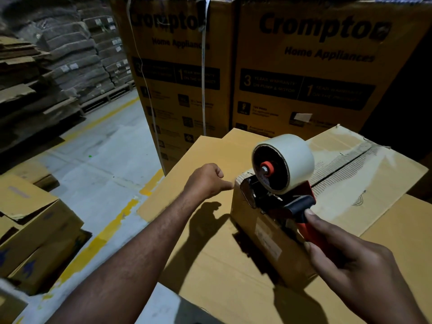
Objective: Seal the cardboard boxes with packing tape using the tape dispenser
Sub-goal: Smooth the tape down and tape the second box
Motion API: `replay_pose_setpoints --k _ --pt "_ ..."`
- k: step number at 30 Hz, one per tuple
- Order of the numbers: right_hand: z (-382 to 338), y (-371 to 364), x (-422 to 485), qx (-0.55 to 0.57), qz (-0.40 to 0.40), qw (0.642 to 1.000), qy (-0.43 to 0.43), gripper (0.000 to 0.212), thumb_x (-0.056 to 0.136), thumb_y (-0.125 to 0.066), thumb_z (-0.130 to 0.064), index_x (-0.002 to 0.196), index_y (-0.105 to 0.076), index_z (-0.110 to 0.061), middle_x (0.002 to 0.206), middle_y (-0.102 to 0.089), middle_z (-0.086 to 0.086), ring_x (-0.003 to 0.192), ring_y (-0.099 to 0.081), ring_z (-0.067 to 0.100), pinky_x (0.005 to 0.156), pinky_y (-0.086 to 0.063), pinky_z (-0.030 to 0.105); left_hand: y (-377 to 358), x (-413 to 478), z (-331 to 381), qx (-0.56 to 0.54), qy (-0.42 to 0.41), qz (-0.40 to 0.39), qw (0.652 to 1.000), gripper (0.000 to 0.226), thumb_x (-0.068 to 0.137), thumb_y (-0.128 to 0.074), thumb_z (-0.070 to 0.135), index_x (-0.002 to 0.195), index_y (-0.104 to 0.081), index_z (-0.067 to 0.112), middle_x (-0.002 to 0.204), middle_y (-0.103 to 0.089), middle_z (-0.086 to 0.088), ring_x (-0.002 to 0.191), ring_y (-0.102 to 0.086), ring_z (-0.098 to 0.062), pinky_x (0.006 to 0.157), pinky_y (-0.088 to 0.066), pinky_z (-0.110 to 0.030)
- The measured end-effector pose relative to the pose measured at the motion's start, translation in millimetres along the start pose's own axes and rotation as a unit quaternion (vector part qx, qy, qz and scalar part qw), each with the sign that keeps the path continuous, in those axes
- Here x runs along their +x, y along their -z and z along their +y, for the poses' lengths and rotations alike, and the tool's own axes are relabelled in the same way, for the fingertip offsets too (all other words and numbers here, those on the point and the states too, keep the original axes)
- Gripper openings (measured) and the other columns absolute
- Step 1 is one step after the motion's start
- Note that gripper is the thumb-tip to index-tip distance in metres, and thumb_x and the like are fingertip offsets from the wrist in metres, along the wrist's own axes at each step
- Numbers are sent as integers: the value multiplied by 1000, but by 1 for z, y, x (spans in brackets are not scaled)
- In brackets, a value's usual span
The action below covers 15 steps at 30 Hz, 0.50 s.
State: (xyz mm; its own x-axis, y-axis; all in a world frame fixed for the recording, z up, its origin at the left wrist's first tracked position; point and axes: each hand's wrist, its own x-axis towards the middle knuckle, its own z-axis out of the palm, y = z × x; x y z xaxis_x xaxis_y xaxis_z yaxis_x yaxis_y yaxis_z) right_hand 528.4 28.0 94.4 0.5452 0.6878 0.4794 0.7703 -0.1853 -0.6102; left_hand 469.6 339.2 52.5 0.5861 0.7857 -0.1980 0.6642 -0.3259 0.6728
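A small cardboard box (264, 232) stands on flat sheets of cardboard (210, 253) in the middle. On its near left top corner sits a red and black tape dispenser (278, 192) with a roll of pale tape (294, 160). My right hand (357, 272) grips the dispenser's red handle from the lower right. My left hand (205, 181) is a loose fist, its thumb reaching to the box's upper left corner. Behind it lies a larger box (374, 174) with a dark seam across its taped top.
Two tall printed appliance cartons (315, 66) stand close behind. Stacked flattened cardboard and sacks on pallets (58, 66) fill the left background. Opened boxes (30, 230) sit low on the left by a yellow floor line (105, 235) on grey concrete.
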Motion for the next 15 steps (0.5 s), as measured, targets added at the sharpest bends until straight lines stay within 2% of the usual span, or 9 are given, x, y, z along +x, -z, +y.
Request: replay_pose_setpoints --k 2,4,5,7,9,11,15 --pt "-1 0 0 -3 -10 1000 -8 52 72 -73 -27 124 -65 -31 116 -66 -23 98 -64 -10 80 -46 4 2 1 -1 31 -35 37 998 29 84 -80 40 105 -66 25 103 -68 5 83 -61 -9 68 -48 -28" --pt "-3 0 1 -3 -24 1000 -18 55 71 -74 -25 125 -65 -32 117 -63 -31 100 -62 -13 81 -44 3 9 0 5 18 -93 96 991 24 93 -70 32 116 -69 25 116 -69 6 93 -61 -11 77 -47 -27" --pt "-4 0 1 -5 -29 999 -22 55 71 -73 -26 125 -65 -33 118 -62 -32 101 -62 -13 81 -45 3 12 -2 11 10 -119 106 987 23 96 -66 32 116 -71 24 116 -70 6 96 -61 -11 80 -48 -27" --pt "-6 1 2 -12 -36 999 -30 55 72 -73 -29 126 -65 -37 117 -64 -28 98 -64 -11 78 -47 6 17 -7 25 23 -144 62 987 22 97 -63 36 109 -75 22 106 -73 6 94 -64 -12 79 -52 -29" --pt "-8 3 6 -26 -48 998 -36 56 75 -75 -31 127 -63 -43 116 -64 -28 96 -65 -10 76 -50 11 11 -11 35 64 -117 -14 991 26 95 -64 42 98 -79 21 95 -75 3 87 -66 -13 77 -55 -32" --pt "-9 5 9 -42 -71 996 -38 60 76 -81 -26 129 -60 -46 116 -65 -28 100 -63 -8 77 -49 12 3 -12 36 48 -70 -55 995 29 93 -67 44 91 -80 19 88 -75 -1 82 -64 -15 74 -54 -34" --pt "-17 9 18 -84 -116 989 -19 65 72 -84 -22 129 -62 -41 113 -59 -31 102 -54 -13 73 -40 -2 0 -12 34 -27 -26 -48 998 20 93 -69 31 78 -73 19 80 -65 4 77 -58 -14 66 -47 -29"
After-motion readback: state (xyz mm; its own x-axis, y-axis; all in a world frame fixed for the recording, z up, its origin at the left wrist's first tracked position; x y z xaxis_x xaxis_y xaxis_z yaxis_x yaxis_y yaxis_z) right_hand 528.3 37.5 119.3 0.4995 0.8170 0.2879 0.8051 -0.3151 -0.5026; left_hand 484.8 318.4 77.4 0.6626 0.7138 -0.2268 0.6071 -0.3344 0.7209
